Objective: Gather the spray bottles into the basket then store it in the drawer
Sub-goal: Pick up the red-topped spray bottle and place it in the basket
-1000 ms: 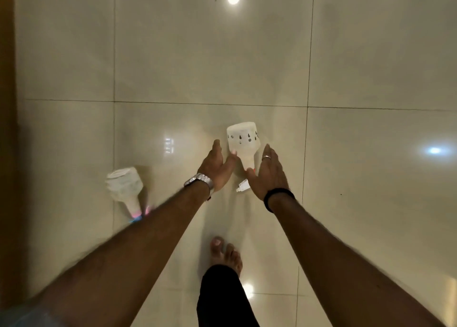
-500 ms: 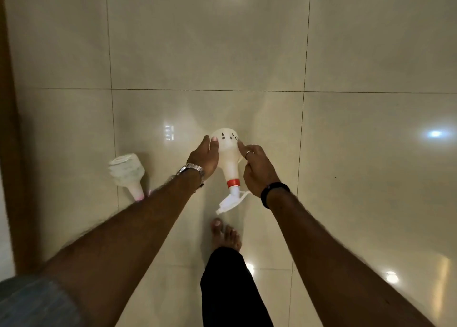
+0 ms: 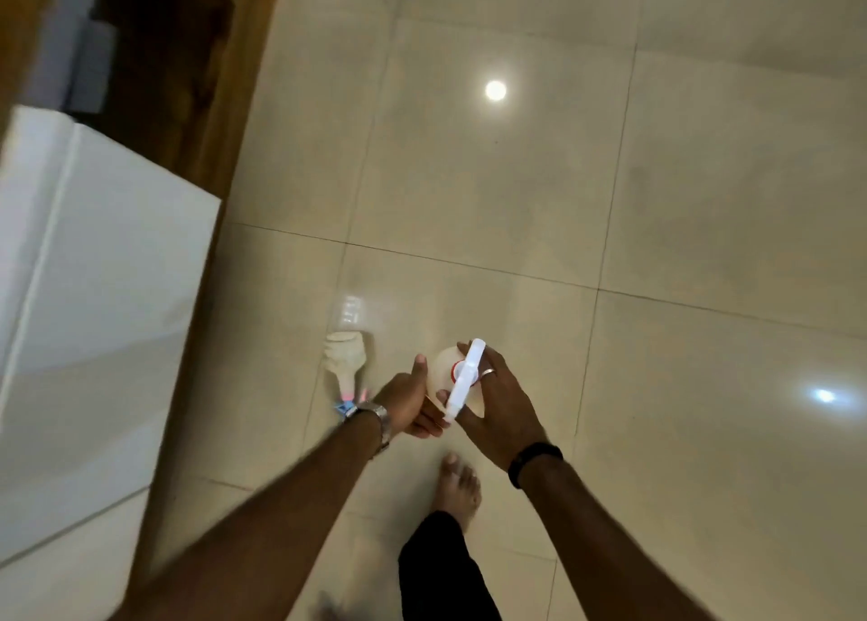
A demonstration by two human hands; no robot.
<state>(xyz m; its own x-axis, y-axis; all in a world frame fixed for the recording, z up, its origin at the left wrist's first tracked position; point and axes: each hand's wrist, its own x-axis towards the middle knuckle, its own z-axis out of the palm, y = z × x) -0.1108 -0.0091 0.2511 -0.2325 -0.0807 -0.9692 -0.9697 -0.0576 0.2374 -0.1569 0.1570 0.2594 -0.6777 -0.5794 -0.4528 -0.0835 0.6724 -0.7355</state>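
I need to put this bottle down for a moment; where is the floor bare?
Bare tiles lie ahead of and right of the held spray bottle. It is crowded left, where the second spray bottle lies near the white cabinet, and behind, by the foot.

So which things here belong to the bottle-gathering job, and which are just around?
Job:
- held spray bottle, between left hand and right hand
- second spray bottle, on the floor

Just around:
- white cabinet
- wooden shelf

The round white plastic spray bottle (image 3: 445, 372) is showing a red ring. The shiny cream tiled floor (image 3: 516, 198) is looking plain.
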